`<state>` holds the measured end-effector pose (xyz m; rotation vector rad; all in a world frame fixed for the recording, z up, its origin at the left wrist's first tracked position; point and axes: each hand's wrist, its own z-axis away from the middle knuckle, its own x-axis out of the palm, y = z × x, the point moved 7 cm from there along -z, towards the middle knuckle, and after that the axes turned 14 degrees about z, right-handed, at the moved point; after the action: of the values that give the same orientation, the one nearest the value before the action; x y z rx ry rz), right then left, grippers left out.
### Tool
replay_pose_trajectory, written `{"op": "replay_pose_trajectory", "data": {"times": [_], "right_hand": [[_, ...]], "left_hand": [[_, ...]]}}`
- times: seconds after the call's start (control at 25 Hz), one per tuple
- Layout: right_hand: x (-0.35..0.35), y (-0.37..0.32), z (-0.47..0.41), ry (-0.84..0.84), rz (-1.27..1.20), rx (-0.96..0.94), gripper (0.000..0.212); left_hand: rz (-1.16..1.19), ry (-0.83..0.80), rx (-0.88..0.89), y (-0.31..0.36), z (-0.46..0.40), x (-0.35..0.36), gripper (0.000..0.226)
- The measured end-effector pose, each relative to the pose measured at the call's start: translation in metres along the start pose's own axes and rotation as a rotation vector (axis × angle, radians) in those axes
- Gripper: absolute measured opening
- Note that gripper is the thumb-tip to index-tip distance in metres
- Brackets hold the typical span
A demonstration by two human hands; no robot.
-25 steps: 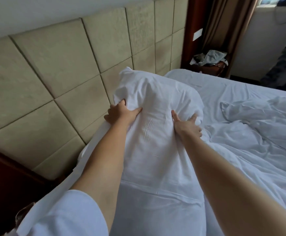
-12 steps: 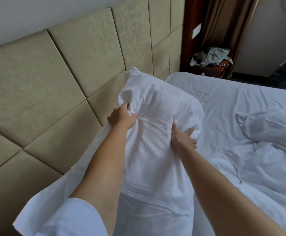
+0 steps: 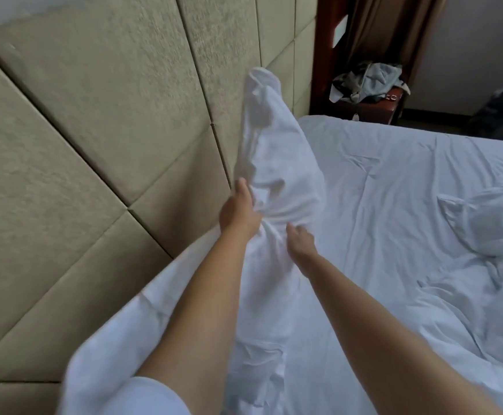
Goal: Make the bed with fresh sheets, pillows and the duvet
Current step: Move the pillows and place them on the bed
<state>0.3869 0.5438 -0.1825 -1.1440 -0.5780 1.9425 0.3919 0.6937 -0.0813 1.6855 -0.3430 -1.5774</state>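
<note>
Both hands are closing inward — left hand (image 3: 238,212) and right hand (image 3: 301,242) bunching the soft, light pillow (image 3: 277,163) at its waist — clamped on cloth.

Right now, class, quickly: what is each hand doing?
Left hand: closed, gripping the white pillow at its side.
Right hand: fingers curled into the pillow's fabric, holding it.

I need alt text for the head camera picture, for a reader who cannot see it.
Two bare hands, left hand and right hand, grip a white pillow in its case, held up beside a padded beige headboard. A white sheet covers the bed, with a crumpled duvet at the right.
</note>
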Motion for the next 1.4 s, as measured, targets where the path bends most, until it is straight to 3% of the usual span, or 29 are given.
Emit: {"op": "replay_pose_trajectory", "data": {"times": [0.08, 0.16, 0.24, 0.32, 0.4, 0.56, 0.64, 0.72, 0.84, 0.92, 1.0, 1.08, 1.16, 1.24, 1.4], "right_hand": [[0.002, 0.002, -0.008, -0.006, 0.007, -0.045, 0.045], [-0.002, 0.011, -0.016, -0.006, 0.038, -0.030, 0.046], [-0.006, 0.013, -0.018, 0.003, 0.045, -0.018, 0.047], [-0.008, 0.002, -0.017, 0.008, 0.041, -0.061, 0.047], [-0.009, -0.015, -0.016, 0.012, 0.031, -0.103, 0.044], [-0.018, -0.024, -0.012, 0.057, 0.107, -0.108, 0.045], [-0.029, -0.014, -0.005, 0.061, 0.096, -0.063, 0.060], [-0.042, -0.003, 0.005, 0.068, 0.099, -0.050, 0.076], [-0.064, 0.004, 0.018, 0.106, 0.247, -0.117, 0.078], [-0.071, 0.016, 0.024, 0.100, 0.421, -0.118, 0.077], [-0.077, 0.033, 0.033, 0.123, 0.550, -0.087, 0.075], [-0.089, 0.047, 0.042, 0.186, 0.677, -0.073, 0.074], [-0.098, 0.057, 0.040, 0.185, 0.694, -0.090, 0.067], [-0.101, 0.064, 0.034, 0.096, 0.624, -0.089, 0.055], [-0.083, 0.087, 0.036, -0.068, 0.750, -0.064, 0.058]], "left_hand": [[0.141, -0.169, -0.138, -0.031, 0.001, 0.040, 0.089], [0.334, -0.162, -0.298, -0.058, -0.009, 0.048, 0.092], [0.499, -0.124, -0.496, -0.077, -0.018, 0.034, 0.075], [0.595, -0.237, -0.628, -0.076, -0.011, 0.026, 0.036], [0.523, -0.404, -0.673, -0.063, 0.007, 0.020, 0.026], [0.314, -0.660, -0.623, -0.032, 0.031, 0.030, 0.050], [0.291, -0.768, -0.630, -0.018, 0.047, 0.043, 0.057], [0.290, -0.877, -0.627, -0.003, 0.064, 0.054, 0.056], [0.271, -1.002, -0.571, 0.023, 0.084, 0.055, 0.050], [0.274, -0.946, -0.521, 0.029, 0.088, 0.052, 0.045], [0.248, -0.736, -0.480, 0.025, 0.081, 0.048, 0.038], [0.045, -0.603, -0.342, 0.023, 0.083, 0.047, 0.033], [-0.182, -0.659, -0.230, 0.024, 0.100, 0.062, 0.040], [-0.233, -0.787, -0.169, 0.029, 0.122, 0.083, 0.046], [-0.323, -0.852, -0.064, 0.035, 0.140, 0.116, 0.051]]}}
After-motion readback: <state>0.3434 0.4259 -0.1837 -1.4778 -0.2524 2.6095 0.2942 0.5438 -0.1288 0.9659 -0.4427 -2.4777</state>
